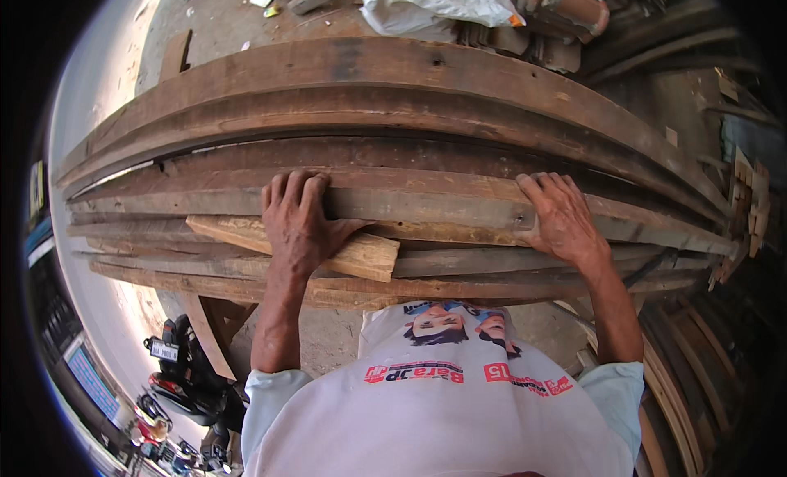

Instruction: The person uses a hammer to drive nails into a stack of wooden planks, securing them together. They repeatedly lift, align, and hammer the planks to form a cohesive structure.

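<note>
Brown beam [426,201], left fingers [293,188] over far edge, right fingers [551,184] likewise

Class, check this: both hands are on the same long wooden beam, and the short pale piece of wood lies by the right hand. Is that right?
No: the short pale piece of wood lies by the left hand, not the right hand, as the head view shows. Both hands are on the same long wooden beam.
</note>
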